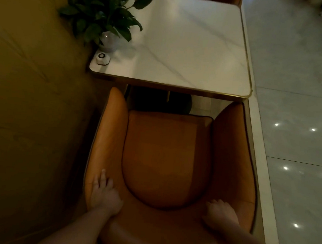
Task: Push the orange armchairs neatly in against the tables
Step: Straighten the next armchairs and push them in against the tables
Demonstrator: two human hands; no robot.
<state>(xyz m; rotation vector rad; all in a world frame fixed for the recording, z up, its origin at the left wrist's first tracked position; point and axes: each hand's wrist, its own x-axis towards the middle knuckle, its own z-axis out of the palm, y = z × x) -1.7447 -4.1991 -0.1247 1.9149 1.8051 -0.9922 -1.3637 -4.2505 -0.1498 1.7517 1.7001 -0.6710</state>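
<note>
Both our hands press the orange armchair (164, 160) from six o'clock: left hand (103, 193) fingers spread flat, right hand (219, 213) curled on the inner back, braced to drive it square toward the table (191, 47) at twelve, arm tips near its edge.

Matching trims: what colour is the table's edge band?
Gold, around the table; head view.

Your way forward: a dark gap separates the orange armchair (165, 156) from the table (191, 47), the wall (29, 92) crowds the left side, open floor (300, 132) lies to the right
</note>
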